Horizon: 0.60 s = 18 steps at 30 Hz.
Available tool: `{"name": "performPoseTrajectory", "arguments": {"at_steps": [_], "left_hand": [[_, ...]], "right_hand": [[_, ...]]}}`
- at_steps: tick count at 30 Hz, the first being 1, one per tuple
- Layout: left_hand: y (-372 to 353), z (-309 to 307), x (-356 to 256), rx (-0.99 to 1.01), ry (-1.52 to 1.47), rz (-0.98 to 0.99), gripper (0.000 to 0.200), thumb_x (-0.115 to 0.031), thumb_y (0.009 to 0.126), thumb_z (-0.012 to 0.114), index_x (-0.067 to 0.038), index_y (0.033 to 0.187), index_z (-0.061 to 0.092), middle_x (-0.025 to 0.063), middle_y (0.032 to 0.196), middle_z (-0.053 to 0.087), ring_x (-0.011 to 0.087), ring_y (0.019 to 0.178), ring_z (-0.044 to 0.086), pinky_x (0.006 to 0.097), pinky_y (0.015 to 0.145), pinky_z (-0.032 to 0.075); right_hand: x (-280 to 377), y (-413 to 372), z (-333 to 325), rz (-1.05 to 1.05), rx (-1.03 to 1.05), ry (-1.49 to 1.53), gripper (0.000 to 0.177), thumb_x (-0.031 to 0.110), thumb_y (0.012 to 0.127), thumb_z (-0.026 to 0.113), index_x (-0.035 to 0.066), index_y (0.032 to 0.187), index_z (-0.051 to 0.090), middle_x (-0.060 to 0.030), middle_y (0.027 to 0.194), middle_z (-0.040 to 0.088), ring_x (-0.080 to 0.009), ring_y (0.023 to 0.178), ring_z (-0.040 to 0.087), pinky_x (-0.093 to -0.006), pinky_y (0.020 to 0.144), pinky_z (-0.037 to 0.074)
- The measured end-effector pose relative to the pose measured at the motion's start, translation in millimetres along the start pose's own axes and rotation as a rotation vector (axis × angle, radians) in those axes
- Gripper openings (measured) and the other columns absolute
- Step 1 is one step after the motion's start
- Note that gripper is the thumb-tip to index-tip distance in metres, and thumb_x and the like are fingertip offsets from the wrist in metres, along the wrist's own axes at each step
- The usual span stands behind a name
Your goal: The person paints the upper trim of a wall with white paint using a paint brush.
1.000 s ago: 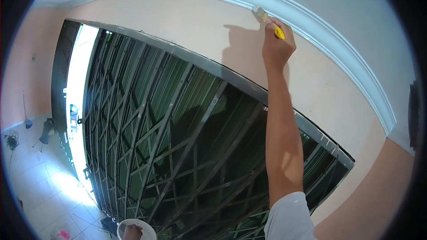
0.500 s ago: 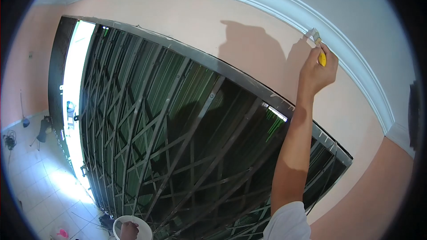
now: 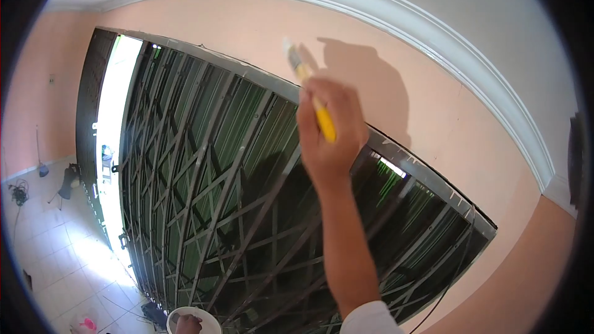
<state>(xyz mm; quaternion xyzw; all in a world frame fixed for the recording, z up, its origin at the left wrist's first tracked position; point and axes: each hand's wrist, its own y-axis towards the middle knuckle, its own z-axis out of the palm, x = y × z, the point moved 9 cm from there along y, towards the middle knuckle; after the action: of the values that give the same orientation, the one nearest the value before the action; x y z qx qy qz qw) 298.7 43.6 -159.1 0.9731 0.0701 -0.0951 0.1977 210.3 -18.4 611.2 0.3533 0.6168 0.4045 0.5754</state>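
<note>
A paintbrush (image 3: 323, 120) with a yellow handle is gripped in my right hand (image 3: 337, 127), which is raised in front of the wall above the gate. Its pale bristles point up and left toward the peach wall (image 3: 247, 25), and hand and brush are a little blurred. Low in the view, my left hand (image 3: 189, 323) is closed at a round white bucket (image 3: 213, 321), its fingers curled over the inner side near the rim. The bucket's lower part lies outside the picture.
A dark folding metal gate (image 3: 216, 179) fills the middle, under a grey top rail (image 3: 272, 85). White moulding (image 3: 383, 15) runs along the ceiling. At left a bright doorway gap (image 3: 114, 124) opens beside it. A dark stand-like object (image 3: 67, 182) and a pink item (image 3: 88, 323) are on the tiled floor.
My right hand has brought the paintbrush away from the ceiling moulding, down and to the left, in front of the wall and gate top. My left hand stays at the bucket.
</note>
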Motion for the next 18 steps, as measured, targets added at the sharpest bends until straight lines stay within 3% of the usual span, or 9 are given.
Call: {"name": "performPoseTrajectory", "arguments": {"at_steps": [3,4,6,8,11,15,18], "left_hand": [[18.3,-55.7,-37.9,0.24,0.184,0.075,0.015,-0.014,0.065,0.073,-0.01,0.08,0.071,0.0044,0.094,0.07,0.0201,0.084,0.065,0.0361,0.068,0.05],[20.2,-58.6,-41.9,0.284,0.21,0.081,0.018,-0.014,0.063,0.074,-0.011,0.08,0.071,0.0028,0.096,0.07,0.0197,0.087,0.064,0.0364,0.07,0.05],[18.4,-62.3,-47.0,0.373,0.263,0.081,0.024,-0.015,0.058,0.076,-0.014,0.082,0.072,-0.0003,0.1,0.07,0.0188,0.094,0.064,0.0372,0.075,0.049],[13.8,-61.4,-49.8,0.464,0.312,0.083,0.031,-0.016,0.053,0.079,-0.017,0.083,0.072,-0.0035,0.104,0.069,0.018,0.1,0.063,0.038,0.079,0.048],[3.5,-20.8,-27.5,0.413,0.318,0.061,0.035,-0.017,0.051,0.08,-0.018,0.086,0.072,-0.0047,0.103,0.069,0.0169,0.104,0.061,0.0406,0.083,0.046],[18.0,-69.0,-58.1,0.445,0.235,0.057,0.032,-0.017,0.053,0.079,-0.018,0.084,0.071,-0.0028,0.107,0.068,0.0193,0.105,0.06,0.0393,0.085,0.046],[1.1,10.6,8.3,0.31,-0.397,-0.493,0.026,-0.016,0.057,0.077,-0.016,0.082,0.069,-0.0009,0.11,0.067,0.021,0.106,0.06,0.0385,0.086,0.046]], "right_hand": [[11.8,-64.4,-18.7,0.274,-0.065,0.263,0.014,-0.004,0.08,0.068,0.0,0.093,0.066,-0.0128,0.093,0.066,-0.024,0.082,0.064,-0.0327,0.077,0.051],[28.0,-84.7,-24.8,0.286,0.018,0.12,0.013,-0.003,0.081,0.067,0.0,0.094,0.066,-0.0132,0.095,0.067,-0.0242,0.082,0.065,-0.0334,0.074,0.053],[45.3,-141.3,-39.0,0.561,0.116,0.272,0.015,-0.004,0.08,0.068,0.001,0.094,0.067,-0.0135,0.095,0.067,-0.0255,0.086,0.067,-0.0342,0.076,0.054],[64.1,-201.8,-54.7,0.69,0.215,0.28,0.014,-0.004,0.08,0.069,0.0,0.094,0.068,-0.0145,0.096,0.068,-0.0262,0.086,0.068,-0.0328,0.076,0.054],[84.1,-263.4,-78.4,0.909,0.357,0.254,0.016,-0.005,0.079,0.071,-0.002,0.094,0.068,-0.0136,0.097,0.069,-0.0246,0.086,0.069,-0.031,0.075,0.055],[98.7,-297.4,-115.2,0.989,0.384,0.24,0.015,-0.006,0.078,0.072,-0.003,0.093,0.069,-0.0141,0.096,0.068,-0.0248,0.087,0.069,-0.0316,0.076,0.055],[89.4,-283.9,-130.9,0.898,0.346,0.191,0.014,-0.005,0.078,0.072,-0.002,0.091,0.069,-0.014,0.095,0.068,-0.0252,0.087,0.069,-0.0329,0.077,0.055]]}}
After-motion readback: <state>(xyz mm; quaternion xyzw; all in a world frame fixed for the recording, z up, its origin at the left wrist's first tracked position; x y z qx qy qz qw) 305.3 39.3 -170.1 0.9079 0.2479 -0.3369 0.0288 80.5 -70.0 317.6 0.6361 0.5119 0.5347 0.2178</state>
